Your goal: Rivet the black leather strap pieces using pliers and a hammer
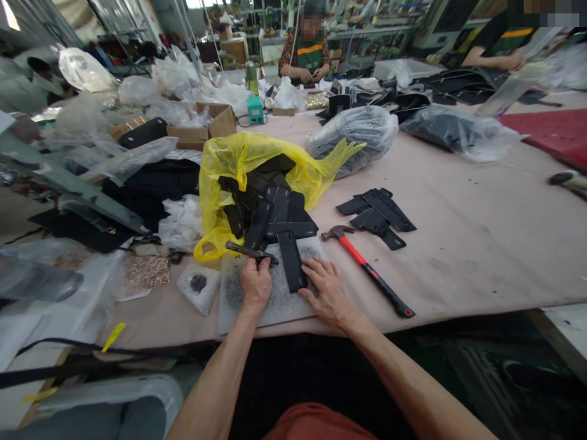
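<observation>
My left hand (257, 281) is closed round a dark strip-like piece (247, 249), raised over the left part of a speckled white board (270, 305). Fingers spread, my right hand (328, 287) touches the right edge of a flat black piece (291, 263) lying on the board. Behind the board, a yellow plastic bag (222, 159) lies open with many black pieces (288, 211) spilling from it. A claw hammer (362, 260) with a red and black handle rests right of the board. Further right is a small pile of black pieces (380, 214).
Left of the board are a small clear bag (199, 287) with dark bits and a bag of copper-coloured parts (147, 271). Wrapped bundles (353, 137), a cardboard box (222, 122) and a teal device (255, 110) stand farther back. A person (309, 52) works across the table.
</observation>
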The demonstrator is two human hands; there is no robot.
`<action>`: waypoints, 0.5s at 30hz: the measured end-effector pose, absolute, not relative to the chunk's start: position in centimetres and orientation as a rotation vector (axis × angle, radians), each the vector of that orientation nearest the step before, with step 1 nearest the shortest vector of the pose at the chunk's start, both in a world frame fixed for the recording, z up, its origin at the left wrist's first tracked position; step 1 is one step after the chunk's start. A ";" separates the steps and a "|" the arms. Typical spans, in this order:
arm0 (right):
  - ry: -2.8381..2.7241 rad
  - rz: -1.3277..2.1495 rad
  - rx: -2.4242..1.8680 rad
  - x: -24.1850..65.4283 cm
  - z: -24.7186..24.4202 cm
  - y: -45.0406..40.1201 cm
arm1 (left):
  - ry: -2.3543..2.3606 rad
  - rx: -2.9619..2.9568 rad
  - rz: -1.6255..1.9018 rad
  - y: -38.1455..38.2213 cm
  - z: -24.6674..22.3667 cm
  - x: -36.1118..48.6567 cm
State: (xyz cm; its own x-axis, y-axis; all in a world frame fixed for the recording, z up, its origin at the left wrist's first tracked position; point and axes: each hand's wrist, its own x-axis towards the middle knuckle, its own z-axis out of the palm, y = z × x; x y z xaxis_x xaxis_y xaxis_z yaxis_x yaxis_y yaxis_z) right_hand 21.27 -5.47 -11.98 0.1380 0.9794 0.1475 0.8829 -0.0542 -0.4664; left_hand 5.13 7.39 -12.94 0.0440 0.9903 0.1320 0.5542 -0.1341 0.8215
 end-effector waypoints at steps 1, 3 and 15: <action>-1.777 0.292 -1.989 21.1 -12.0 -5.3 | 1.553 1.752 0.976 7.4 -12.9 5.1; -1.760 0.291 -2.013 20.6 -12.0 -4.7 | 1.534 1.755 0.996 7.3 -12.8 5.1; -1.681 0.200 -2.087 19.5 -11.5 -2.5 | 1.256 1.901 0.913 5.8 -12.2 4.8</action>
State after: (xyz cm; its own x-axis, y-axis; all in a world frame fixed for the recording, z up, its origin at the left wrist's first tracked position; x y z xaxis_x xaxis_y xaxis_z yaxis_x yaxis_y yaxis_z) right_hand 19.54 -2.50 -11.53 0.2468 0.9550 0.1645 0.8895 -0.1559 -0.4295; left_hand 4.76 5.84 -12.16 0.2904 0.9386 0.1862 0.4664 -0.3088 0.8290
